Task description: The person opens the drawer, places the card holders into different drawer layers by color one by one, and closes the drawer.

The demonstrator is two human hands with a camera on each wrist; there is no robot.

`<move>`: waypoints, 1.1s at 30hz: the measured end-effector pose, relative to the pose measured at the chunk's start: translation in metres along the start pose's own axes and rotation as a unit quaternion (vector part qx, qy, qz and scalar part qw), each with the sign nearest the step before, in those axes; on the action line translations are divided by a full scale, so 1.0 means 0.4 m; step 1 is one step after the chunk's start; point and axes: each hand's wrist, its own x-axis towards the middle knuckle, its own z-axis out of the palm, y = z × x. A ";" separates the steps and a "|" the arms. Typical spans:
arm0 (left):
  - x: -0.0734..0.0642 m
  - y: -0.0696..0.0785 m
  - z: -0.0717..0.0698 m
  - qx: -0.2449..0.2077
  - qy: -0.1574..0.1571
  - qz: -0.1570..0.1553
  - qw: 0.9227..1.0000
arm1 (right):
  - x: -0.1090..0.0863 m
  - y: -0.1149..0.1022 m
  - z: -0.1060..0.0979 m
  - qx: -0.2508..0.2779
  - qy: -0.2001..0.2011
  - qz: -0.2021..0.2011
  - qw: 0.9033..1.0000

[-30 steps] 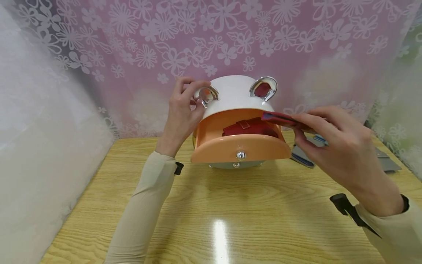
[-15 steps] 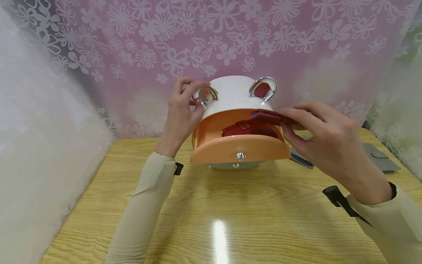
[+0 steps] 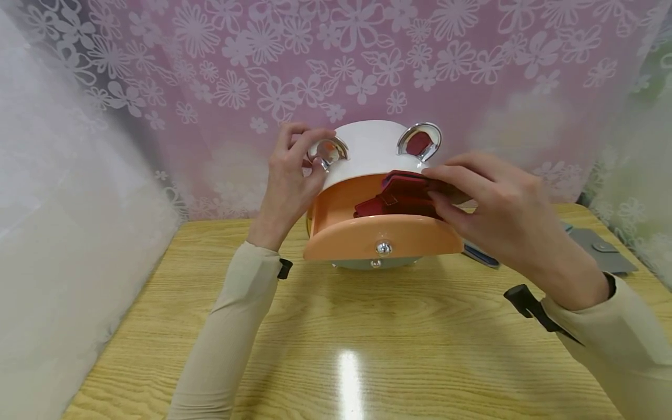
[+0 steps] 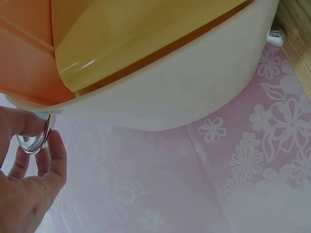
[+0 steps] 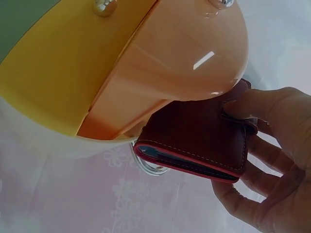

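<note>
Over the right side of the orange drawer [image 3: 343,238], a red wallet [image 3: 406,188] is in the right hand [image 3: 488,201]. The thumb is on one side of it and the fingers are on the other, so there is just a wallet's gap between them. The wallet pokes out to the left from the fingertips, across the drawer and behind its front wall, with its face tipped. I can't tell for sure which of its sides is the long one, since the hand and the drawer hide some of it. Another red wallet [image 3: 366,209] lies in the drawer, just below and a bit left of the held one. The held one covers part of it, and I can't tell if the two touch. The right hand is the near one, for it has the wallet. The left hand [image 3: 294,169] is across on the other side, well apart from the wallet. Its thumb and fingers bend round a silver ear [image 3: 340,146] on top of the white box [image 3: 370,140]. So from the left hand, the held wallet is off to the right and a little lower.
</note>
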 end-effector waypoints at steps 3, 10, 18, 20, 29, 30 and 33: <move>0.000 -0.001 0.000 0.001 0.000 0.003 1.000 | 0.011 -0.005 0.000 0.001 -0.009 -0.004 1.000; 0.000 0.001 -0.002 0.003 -0.001 0.002 1.000 | 0.031 -0.011 0.011 0.017 -0.019 -0.007 1.000; 0.000 0.000 -0.001 0.003 0.002 0.006 1.000 | 0.049 -0.012 0.028 0.050 -0.029 -0.002 0.998; 0.000 -0.001 -0.002 0.003 0.003 0.006 1.000 | 0.056 -0.010 0.033 0.062 -0.029 0.000 0.998; -0.003 -0.002 0.000 -0.001 0.005 0.005 1.000 | 0.081 0.011 0.062 0.098 -0.042 0.015 0.994; -0.003 -0.002 0.000 0.000 0.005 0.006 1.000 | 0.083 0.012 0.064 0.099 -0.042 0.014 0.994; -0.002 -0.003 0.000 0.001 0.008 0.008 1.000 | 0.086 0.014 0.067 0.103 -0.045 0.012 0.994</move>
